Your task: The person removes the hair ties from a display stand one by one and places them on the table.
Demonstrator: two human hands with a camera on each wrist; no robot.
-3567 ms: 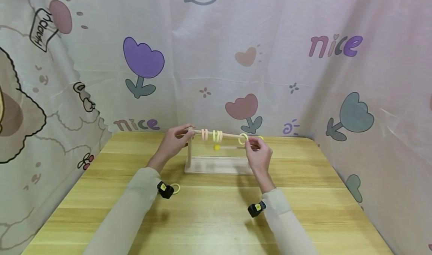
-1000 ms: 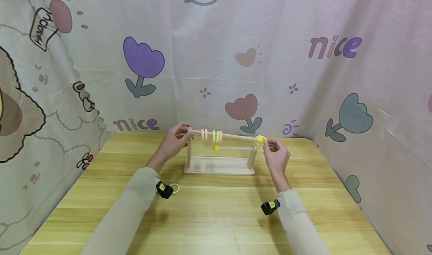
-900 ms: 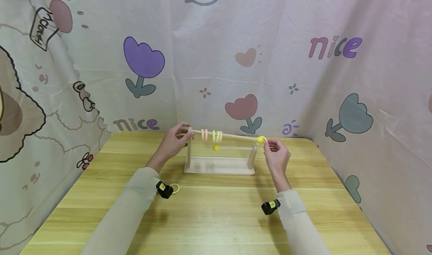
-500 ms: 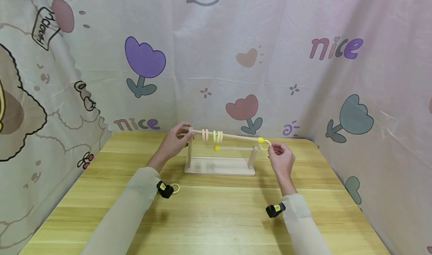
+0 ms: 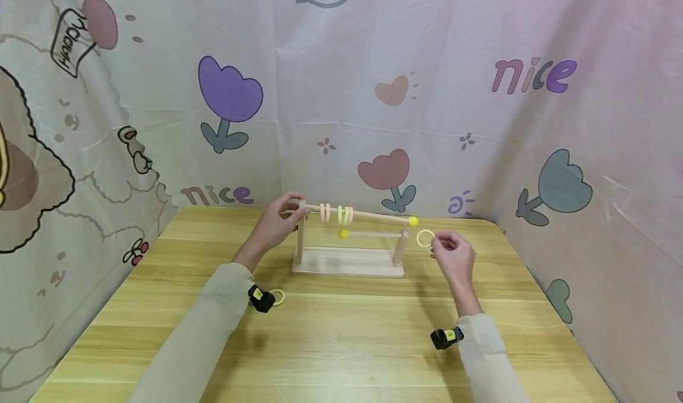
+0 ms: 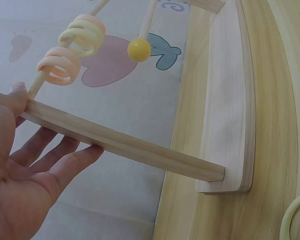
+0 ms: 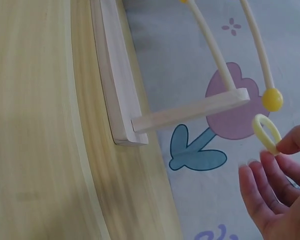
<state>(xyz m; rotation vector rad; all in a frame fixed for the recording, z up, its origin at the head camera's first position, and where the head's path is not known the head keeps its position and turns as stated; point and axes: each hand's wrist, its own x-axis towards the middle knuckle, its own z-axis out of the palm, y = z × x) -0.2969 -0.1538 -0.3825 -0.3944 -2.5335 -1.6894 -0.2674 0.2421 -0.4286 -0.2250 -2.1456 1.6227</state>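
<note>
While left hand [image 5: 273, 222] around post [image 6: 122, 140], yellow ring [image 7: 259, 132] in fingertip pinch of right hand [image 5: 456, 257]

The pale yellow ring [image 7: 261, 135], earlier around the upper rod [image 5: 381, 215] and then around the yellow ball [image 5: 413, 221] at its right end, is now off and apart, just right of the ball. The right hand [image 5: 453, 256] has moved right with it, uncovering the right post [image 5: 399, 250].
</note>
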